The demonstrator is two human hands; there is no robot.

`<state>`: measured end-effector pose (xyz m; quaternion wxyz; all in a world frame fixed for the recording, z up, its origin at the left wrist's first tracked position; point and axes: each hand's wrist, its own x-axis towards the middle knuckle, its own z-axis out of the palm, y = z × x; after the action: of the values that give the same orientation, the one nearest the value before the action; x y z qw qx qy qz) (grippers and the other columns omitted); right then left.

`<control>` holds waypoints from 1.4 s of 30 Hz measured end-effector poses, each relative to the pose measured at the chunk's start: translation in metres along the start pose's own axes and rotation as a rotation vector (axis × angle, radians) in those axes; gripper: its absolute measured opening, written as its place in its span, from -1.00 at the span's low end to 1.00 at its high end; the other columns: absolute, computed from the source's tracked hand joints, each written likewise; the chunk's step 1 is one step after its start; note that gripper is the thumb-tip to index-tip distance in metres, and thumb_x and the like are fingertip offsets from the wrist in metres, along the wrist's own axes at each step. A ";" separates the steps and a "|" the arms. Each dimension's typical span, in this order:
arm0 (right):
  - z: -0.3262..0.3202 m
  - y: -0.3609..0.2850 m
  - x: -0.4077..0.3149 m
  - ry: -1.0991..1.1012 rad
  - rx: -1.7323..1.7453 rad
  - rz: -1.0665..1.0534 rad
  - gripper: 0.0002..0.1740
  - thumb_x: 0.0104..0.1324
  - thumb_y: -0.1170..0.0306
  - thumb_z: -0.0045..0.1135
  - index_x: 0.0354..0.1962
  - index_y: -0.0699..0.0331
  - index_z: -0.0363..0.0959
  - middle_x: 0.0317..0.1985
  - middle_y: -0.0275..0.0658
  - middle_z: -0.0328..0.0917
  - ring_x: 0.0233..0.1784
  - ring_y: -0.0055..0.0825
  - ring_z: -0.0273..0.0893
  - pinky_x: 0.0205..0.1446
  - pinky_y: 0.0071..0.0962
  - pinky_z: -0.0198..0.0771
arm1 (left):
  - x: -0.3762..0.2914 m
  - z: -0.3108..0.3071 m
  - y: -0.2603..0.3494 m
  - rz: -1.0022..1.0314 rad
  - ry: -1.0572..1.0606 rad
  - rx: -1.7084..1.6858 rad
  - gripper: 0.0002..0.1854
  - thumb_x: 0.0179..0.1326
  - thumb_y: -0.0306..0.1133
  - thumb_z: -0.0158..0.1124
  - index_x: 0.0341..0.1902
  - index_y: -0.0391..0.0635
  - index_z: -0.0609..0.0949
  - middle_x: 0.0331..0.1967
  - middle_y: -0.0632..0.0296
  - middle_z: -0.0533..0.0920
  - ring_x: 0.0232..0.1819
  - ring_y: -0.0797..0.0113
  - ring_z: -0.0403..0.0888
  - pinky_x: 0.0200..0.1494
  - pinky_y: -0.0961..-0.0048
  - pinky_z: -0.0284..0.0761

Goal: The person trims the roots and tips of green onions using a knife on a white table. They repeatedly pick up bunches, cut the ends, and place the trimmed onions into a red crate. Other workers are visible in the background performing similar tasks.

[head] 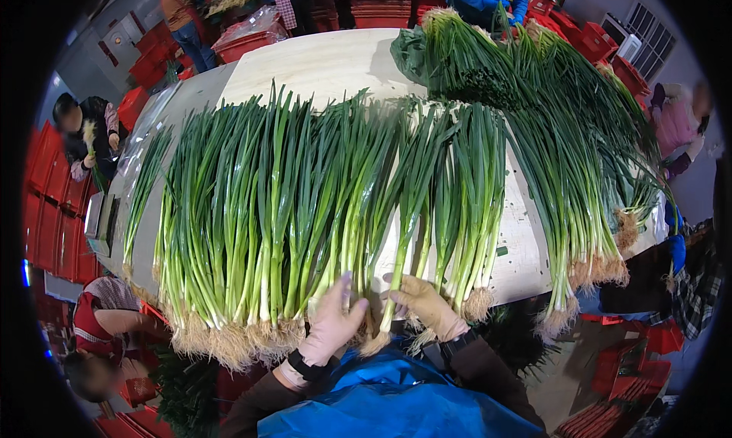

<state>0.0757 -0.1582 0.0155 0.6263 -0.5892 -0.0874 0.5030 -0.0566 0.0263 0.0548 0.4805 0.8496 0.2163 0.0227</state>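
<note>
A wide row of green onions with long dark leaves (274, 180) lies side by side across the table, the bushy roots at my edge. My right hand (423, 303), in a pale glove, holds one green onion (397, 272) by its white stem between thumb and fingers. My left hand (334, 318), gloved too, is spread over the stems at the row's right end, its fingers apart; whether it touches them I cannot tell. A smaller bunch of green onions (472, 209) lies just right of my right hand. More green onions (572, 209) lie farther right.
A heap of green onions (474, 60) covers the table's far right. The pale board (320, 55) shows behind the row. A scale-like metal box (102, 223) stands at the left edge. Co-workers stand around the table, and red plastic crates (51, 226) are stacked at the left.
</note>
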 end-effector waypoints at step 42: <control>0.040 -0.008 -0.058 0.014 0.125 0.002 -0.77 0.47 0.29 0.12 -0.10 0.30 0.48 -0.40 -0.37 0.48 -0.46 -0.68 0.39 -0.44 -0.62 0.34 | 0.021 0.014 -0.022 -0.657 -0.329 -1.215 -0.67 0.38 -0.27 0.10 0.15 -0.06 0.53 -0.50 0.41 0.45 -0.57 0.53 0.24 -0.50 0.57 0.18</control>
<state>0.0242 -0.1728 0.0619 0.6619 -0.5526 -0.0508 0.5038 -0.0413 0.0328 0.0254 0.8778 0.3144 0.3352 -0.1356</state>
